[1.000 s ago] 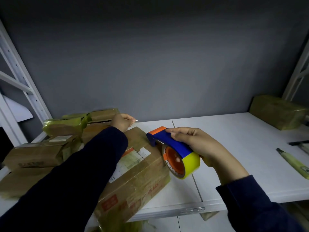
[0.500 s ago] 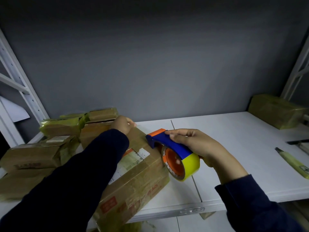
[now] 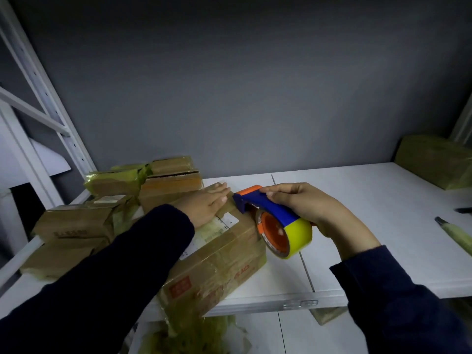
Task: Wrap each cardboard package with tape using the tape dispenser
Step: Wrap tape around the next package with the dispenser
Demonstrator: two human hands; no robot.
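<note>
A brown cardboard package (image 3: 224, 254) with a white label and red print lies at an angle on the white shelf (image 3: 344, 213), its near end over the front edge. My left hand (image 3: 204, 204) lies flat, palm down, on the package's far top. My right hand (image 3: 306, 208) grips the blue handle of the tape dispenser (image 3: 275, 223), which carries a yellow tape roll on an orange hub. The dispenser's orange and blue nose touches the package's far right top edge, just beside my left fingertips.
Several taped cardboard packages (image 3: 107, 208) are stacked at the left of the shelf. Another wrapped package (image 3: 436, 162) sits at the far right. A yellowish tool (image 3: 457, 237) and a dark object (image 3: 463, 210) lie at the right edge. Crumpled tape hangs below the shelf front (image 3: 194, 335).
My left hand has opened from a loose fist at the package's far end and now lies flat on its top. The dispenser's nose stays at the package's far right edge.
</note>
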